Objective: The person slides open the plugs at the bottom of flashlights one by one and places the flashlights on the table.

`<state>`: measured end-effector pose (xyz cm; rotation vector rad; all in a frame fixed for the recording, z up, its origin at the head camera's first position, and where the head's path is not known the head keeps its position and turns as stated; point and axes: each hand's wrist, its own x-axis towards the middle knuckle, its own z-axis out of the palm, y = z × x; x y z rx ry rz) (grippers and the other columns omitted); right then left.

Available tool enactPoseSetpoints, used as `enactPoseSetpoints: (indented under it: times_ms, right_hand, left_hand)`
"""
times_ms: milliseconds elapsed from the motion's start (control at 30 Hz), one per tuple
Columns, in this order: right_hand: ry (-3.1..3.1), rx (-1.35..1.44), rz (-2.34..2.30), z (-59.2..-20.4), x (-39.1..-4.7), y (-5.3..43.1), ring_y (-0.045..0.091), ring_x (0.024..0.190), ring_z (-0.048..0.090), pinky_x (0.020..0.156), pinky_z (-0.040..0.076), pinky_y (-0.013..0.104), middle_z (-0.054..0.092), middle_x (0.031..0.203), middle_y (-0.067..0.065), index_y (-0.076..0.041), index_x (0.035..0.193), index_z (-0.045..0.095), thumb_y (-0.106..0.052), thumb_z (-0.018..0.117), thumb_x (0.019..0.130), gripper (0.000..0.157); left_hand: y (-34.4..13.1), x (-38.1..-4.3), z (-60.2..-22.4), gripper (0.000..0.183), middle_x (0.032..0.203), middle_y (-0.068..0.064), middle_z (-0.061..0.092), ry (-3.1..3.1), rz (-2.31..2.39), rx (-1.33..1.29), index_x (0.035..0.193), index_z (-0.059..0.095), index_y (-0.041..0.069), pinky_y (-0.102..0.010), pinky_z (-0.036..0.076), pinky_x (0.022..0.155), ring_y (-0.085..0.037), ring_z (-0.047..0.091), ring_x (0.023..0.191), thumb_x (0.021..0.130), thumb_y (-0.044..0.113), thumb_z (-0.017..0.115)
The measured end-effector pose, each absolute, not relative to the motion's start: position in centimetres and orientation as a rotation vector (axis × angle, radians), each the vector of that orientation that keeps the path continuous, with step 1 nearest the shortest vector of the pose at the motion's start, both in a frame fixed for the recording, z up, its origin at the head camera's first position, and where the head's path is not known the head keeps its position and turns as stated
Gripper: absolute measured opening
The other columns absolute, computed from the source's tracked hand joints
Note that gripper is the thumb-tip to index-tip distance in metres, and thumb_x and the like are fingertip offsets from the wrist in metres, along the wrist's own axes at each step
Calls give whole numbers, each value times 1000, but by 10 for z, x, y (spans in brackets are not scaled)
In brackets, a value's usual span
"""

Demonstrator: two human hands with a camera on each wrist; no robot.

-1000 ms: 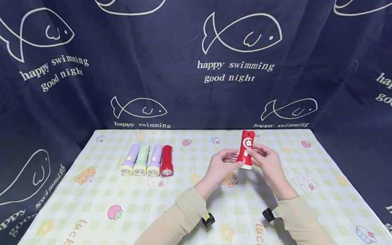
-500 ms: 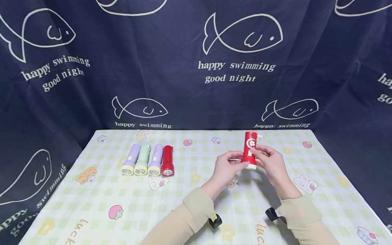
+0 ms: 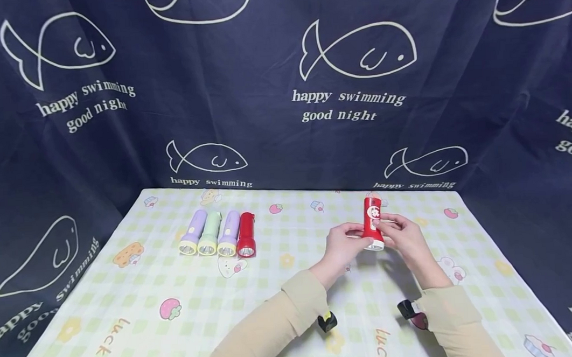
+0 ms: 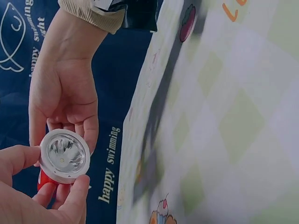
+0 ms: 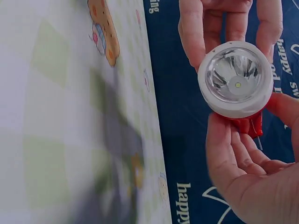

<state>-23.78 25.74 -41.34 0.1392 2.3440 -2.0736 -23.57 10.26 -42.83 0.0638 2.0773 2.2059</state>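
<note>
Both hands hold a red flashlight [image 3: 372, 217] with a white moon-and-flower print and a white rim, raised over the right part of the table. Its lens end points toward the head camera and down. My left hand [image 3: 343, 248] grips the head end from the left, thumb at the white rim. From the other side, my right hand [image 3: 405, 239] holds the body, its thumb on the front near the white switch. Both wrist views look straight onto the lens [image 4: 65, 156], a silver reflector with a small bulb and no glow. The flashlight's back is hidden.
On the table's left half lie several flashlights in a row, side by side: a purple one [image 3: 198, 223], a green one [image 3: 212, 225], another purple one [image 3: 230, 224] and a red one [image 3: 246, 228]. A checked cloth [image 3: 215, 311] covers the table; a dark blue curtain [image 3: 273, 120] hangs behind it.
Both hands and the red flashlight have shifted slightly right and toward the front. The flashlight has tipped, so its lens now shows more. The row on the left stays put.
</note>
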Motion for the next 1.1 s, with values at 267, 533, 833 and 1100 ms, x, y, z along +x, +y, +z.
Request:
enactPoseSetpoints:
  times_ms: [267, 533, 833, 1100]
  right_hand:
    - [2431, 110, -1933, -414, -236, 271, -4, 75, 59, 68, 53, 12, 62, 84, -16, 12, 132, 41, -21, 67, 88, 61]
    - [2398, 96, -1928, -415, -240, 284, -3, 78, 59, 69, 53, 13, 62, 86, -13, 16, 133, 37, -19, 66, 89, 64]
    - [2430, 114, -1856, -426, -244, 294, -4, 78, 61, 69, 55, 16, 63, 87, -14, 18, 132, 38, -19, 65, 89, 62]
    - [2403, 140, -1784, -440, -250, 301, 3, 76, 65, 70, 57, 21, 64, 88, -10, 17, 130, 42, -21, 68, 86, 64]
  left_hand:
    - [118, -236, -430, 27, 80, 2, 66, 2105, 2139, 21, 99, 70, 10, -19, 52, 61, -7, 60, 68, 73, 4, 77]
    - [132, -239, -429, 27, 80, 1, 65, 2136, 2119, -44, 97, 70, 9, -20, 52, 60, -7, 58, 70, 72, 6, 79]
    - [140, -238, -435, 23, 77, 1, 66, 2115, 2077, -131, 94, 69, 9, -30, 56, 61, -10, 60, 65, 73, 6, 78]
    - [144, -240, -443, 19, 73, 3, 61, 2135, 2014, -180, 89, 68, 6, -25, 47, 52, -11, 54, 59, 73, 7, 78]
